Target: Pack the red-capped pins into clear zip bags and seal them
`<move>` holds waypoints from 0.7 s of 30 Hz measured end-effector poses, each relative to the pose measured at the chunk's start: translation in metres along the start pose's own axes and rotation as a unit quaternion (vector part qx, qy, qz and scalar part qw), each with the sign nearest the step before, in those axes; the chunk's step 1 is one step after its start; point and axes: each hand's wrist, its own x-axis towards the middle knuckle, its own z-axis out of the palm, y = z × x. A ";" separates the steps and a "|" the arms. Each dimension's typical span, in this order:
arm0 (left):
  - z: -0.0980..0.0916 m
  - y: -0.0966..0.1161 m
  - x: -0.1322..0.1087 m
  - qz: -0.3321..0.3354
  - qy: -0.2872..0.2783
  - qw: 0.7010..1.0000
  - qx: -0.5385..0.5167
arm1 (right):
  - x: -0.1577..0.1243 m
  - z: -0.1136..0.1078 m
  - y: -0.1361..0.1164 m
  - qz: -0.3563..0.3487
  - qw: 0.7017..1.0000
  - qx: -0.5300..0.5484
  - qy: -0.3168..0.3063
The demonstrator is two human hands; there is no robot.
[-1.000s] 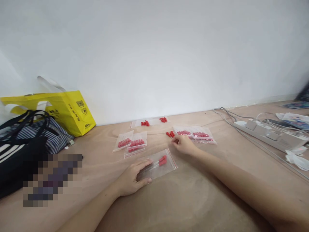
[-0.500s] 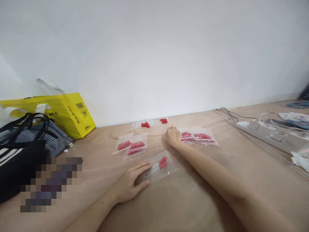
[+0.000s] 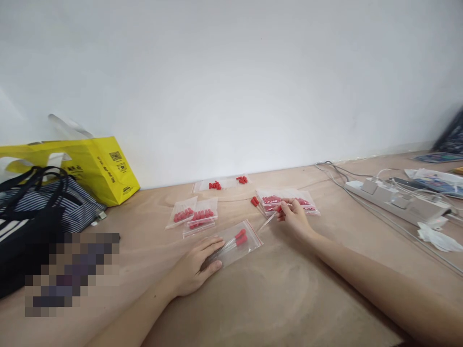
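Observation:
My left hand [image 3: 197, 262] lies with fingers stretched and thumb apart over the near end of a clear zip bag [image 3: 249, 246]. Inside that bag are glass droppers with red rubber bulbs [image 3: 240, 237]. My right hand [image 3: 294, 217] pinches another glass dropper [image 3: 267, 221] near its red bulb. Its thin tip points down and left, close to the bag's red-striped mouth. Just beyond, loose droppers with red bulbs [image 3: 255, 201] lie beside a pile of filled bags [image 3: 307, 198], partly hidden by my right hand.
More filled bags [image 3: 198, 214] lie left of centre. Near the wall are droppers on a clear bag [image 3: 227, 183]. A yellow bag [image 3: 104, 168] and a striped bag [image 3: 81, 205] stand at left. A power strip [image 3: 398, 197] with cables lies at right.
My right hand has moved right and nearer from beside the bag pile, and a dropper now shows in its fingers. My left hand stays on the bag. The view has shifted slightly.

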 end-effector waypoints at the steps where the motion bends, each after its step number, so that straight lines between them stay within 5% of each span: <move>1: 0.000 0.000 0.000 -0.001 -0.001 1.000 0.002 | -0.003 0.003 0.000 0.025 0.999 0.019 0.000; 7: 0.001 -0.001 0.000 0.002 0.003 1.000 0.007 | -0.022 0.020 -0.004 0.128 0.986 0.078 -0.072; 14: 0.002 -0.002 0.000 0.006 0.005 1.000 0.012 | -0.032 0.022 0.001 0.088 0.962 -0.054 -0.253; 21: 0.002 -0.001 0.001 0.002 0.005 1.000 0.016 | -0.019 0.032 0.004 0.095 0.917 -0.071 -0.381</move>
